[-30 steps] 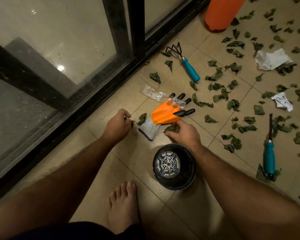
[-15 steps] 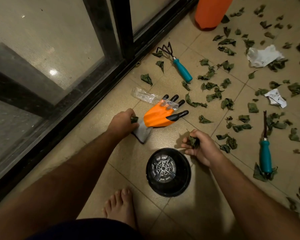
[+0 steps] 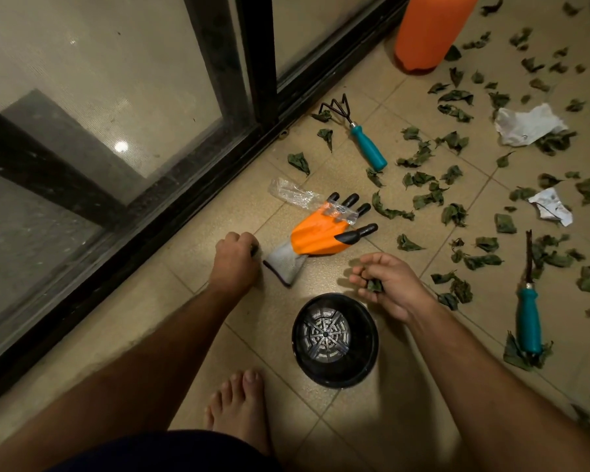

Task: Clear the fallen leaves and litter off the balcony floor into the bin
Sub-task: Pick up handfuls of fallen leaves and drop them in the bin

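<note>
A round black bin (image 3: 334, 379) stands on the tiled floor in front of my bare foot. My right hand (image 3: 389, 284) hovers just above its far right rim, fingers curled round a dark green leaf (image 3: 374, 285). My left hand (image 3: 235, 258) is closed near the floor, beside the grey cuff of an orange glove (image 3: 317, 235); a bit of leaf shows at its fingertips. Several fallen leaves (image 3: 423, 195) lie scattered to the right. Crumpled white paper (image 3: 525, 126) and a smaller paper scrap (image 3: 552, 206) lie among them. A clear plastic wrapper (image 3: 292, 190) lies by the glove's fingers.
A black-framed glass door (image 3: 218, 172) runs along the left. A teal-handled hand rake (image 3: 365, 143) lies near its track. A second teal-handled tool (image 3: 528, 318) lies at the right. An orange container (image 3: 426, 32) stands at the top.
My right hand lifted a leaf from beside the glove and drew it back toward the bin. My left hand closed on a small leaf by the glove's cuff.
</note>
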Demonstrator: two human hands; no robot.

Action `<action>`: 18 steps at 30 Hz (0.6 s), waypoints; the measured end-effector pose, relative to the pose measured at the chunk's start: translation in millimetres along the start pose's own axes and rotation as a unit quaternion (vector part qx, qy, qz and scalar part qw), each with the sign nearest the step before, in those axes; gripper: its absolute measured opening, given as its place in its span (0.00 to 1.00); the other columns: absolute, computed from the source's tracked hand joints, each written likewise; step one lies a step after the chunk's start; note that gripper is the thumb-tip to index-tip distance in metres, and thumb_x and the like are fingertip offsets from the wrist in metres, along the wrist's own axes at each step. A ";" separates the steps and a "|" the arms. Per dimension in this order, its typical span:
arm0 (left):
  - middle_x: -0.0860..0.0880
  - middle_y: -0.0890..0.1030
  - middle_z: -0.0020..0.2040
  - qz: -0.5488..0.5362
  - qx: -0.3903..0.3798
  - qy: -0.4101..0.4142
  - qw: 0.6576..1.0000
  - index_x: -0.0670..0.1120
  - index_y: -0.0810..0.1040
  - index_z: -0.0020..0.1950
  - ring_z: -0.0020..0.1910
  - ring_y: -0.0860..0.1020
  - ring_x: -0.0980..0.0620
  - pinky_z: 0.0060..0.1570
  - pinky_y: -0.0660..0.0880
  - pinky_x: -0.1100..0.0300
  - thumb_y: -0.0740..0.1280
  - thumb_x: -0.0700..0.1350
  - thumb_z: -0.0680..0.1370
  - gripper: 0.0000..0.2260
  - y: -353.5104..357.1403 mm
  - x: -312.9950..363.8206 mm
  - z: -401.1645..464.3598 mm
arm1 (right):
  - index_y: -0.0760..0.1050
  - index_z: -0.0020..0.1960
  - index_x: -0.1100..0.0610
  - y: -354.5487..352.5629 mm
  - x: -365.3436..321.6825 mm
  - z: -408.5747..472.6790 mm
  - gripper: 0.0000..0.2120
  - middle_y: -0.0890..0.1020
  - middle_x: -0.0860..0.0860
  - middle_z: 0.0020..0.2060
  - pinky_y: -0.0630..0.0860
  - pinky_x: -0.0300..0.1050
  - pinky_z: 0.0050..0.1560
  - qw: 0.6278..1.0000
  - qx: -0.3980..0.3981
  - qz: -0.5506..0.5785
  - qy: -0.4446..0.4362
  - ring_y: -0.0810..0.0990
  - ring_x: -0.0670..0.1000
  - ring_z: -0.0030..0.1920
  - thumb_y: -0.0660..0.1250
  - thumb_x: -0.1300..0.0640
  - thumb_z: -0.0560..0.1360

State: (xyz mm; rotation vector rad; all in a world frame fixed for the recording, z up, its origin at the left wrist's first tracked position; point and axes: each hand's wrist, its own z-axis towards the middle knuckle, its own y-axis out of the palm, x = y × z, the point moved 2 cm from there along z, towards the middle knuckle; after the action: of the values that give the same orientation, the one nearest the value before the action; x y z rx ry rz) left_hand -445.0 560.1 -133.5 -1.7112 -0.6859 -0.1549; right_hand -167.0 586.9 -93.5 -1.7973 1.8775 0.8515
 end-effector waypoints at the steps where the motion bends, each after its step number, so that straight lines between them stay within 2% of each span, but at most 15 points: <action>1: 0.46 0.73 0.59 -0.005 0.005 0.006 1.000 0.48 0.76 0.59 0.56 0.71 0.48 0.56 0.76 0.51 0.67 0.42 0.78 0.10 -0.1 -1.1 -1.4 | 0.75 0.49 0.61 0.5 -0.3 1.2 0.12 0.82 0.56 0.38 0.76 0.40 0.25 1.000 0.003 -0.010 0.003 0.82 0.48 0.30 0.59 0.75 0.77; 3: 0.47 0.74 0.55 -0.011 0.006 0.018 1.000 0.50 0.75 0.52 0.52 0.72 0.49 0.50 0.76 0.55 0.65 0.40 0.78 0.06 -2.3 -1.0 -1.7 | 0.76 0.49 0.61 1.3 0.2 4.1 0.10 0.82 0.56 0.38 0.74 0.39 0.25 0.999 0.007 -0.041 -0.005 0.79 0.46 0.28 0.61 0.73 0.77; 6: 0.48 0.74 0.47 -0.063 -0.002 -0.022 0.998 0.51 0.71 0.44 0.44 0.73 0.50 0.39 0.70 0.61 0.62 0.35 0.77 0.10 -9.8 1.1 5.1 | 0.77 0.48 0.61 -0.5 3.9 11.2 0.06 0.82 0.54 0.35 0.67 0.38 0.23 0.995 0.022 -0.086 -0.035 0.73 0.45 0.26 0.64 0.69 0.79; 8: 0.48 0.75 0.45 -0.139 -0.002 -0.069 0.988 0.49 0.72 0.45 0.43 0.75 0.49 0.38 0.72 0.59 0.62 0.34 0.77 0.10 -17.1 4.9 11.5 | 0.77 0.48 0.59 -2.7 5.2 16.7 0.03 0.80 0.52 0.34 0.64 0.38 0.23 0.993 0.035 -0.105 -0.047 0.70 0.45 0.26 0.66 0.65 0.79; 11: 0.45 0.78 0.42 -0.275 0.003 -0.119 0.954 0.48 0.72 0.46 0.41 0.78 0.47 0.38 0.77 0.53 0.61 0.34 0.77 0.09 -24.9 23.7 19.7 | 0.77 0.50 0.57 -4.9 0.0 27.0 0.02 0.78 0.51 0.33 0.62 0.38 0.23 0.989 0.061 -0.122 -0.057 0.68 0.45 0.25 0.69 0.60 0.78; 15: 0.46 0.74 0.36 -0.371 -0.047 -0.105 0.922 0.44 0.73 0.46 0.34 0.72 0.51 0.32 0.70 0.58 0.57 0.35 0.80 0.08 -25.5 66.7 27.1 | 0.76 0.49 0.55 -7.0 -15.5 38.4 0.02 0.76 0.51 0.33 0.59 0.39 0.24 0.986 0.101 -0.119 -0.063 0.65 0.45 0.25 0.67 0.58 0.80; 18: 0.49 0.73 0.34 -0.375 -0.075 -0.076 0.921 0.46 0.76 0.44 0.33 0.70 0.53 0.32 0.66 0.60 0.58 0.39 0.81 0.10 -21.6 82.2 35.5 | 0.76 0.49 0.57 -11.3 -22.5 41.4 0.06 0.75 0.51 0.33 0.58 0.39 0.23 0.985 0.121 -0.109 -0.053 0.64 0.45 0.25 0.66 0.54 0.80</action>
State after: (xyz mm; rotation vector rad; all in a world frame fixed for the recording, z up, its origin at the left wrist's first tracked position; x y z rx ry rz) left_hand -398.3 624.6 -87.2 -1.5317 -1.4587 -0.6262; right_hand -158.8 631.5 -110.6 -1.7311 1.6041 0.6002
